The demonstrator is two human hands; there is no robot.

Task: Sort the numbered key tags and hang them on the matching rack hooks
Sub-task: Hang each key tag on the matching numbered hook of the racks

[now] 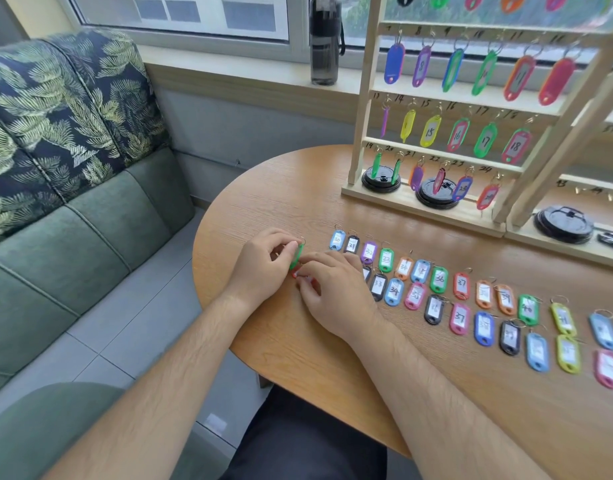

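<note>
a person's left hand [263,265] pinches a green key tag [297,255] on edge, metal ring up, near the round wooden table's [298,358] left rim. the right hand [336,289], fingers curled, pinches a red tag [295,274], mostly hidden. two rows of numbered tags [461,285] run rightward; bare wood lies nearer the person, the wooden rack [364,98] well beyond.

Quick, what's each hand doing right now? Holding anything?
Left hand: closed, pinching a green tag.
Right hand: fingers curled on a red tag that is mostly hidden under them.
</note>
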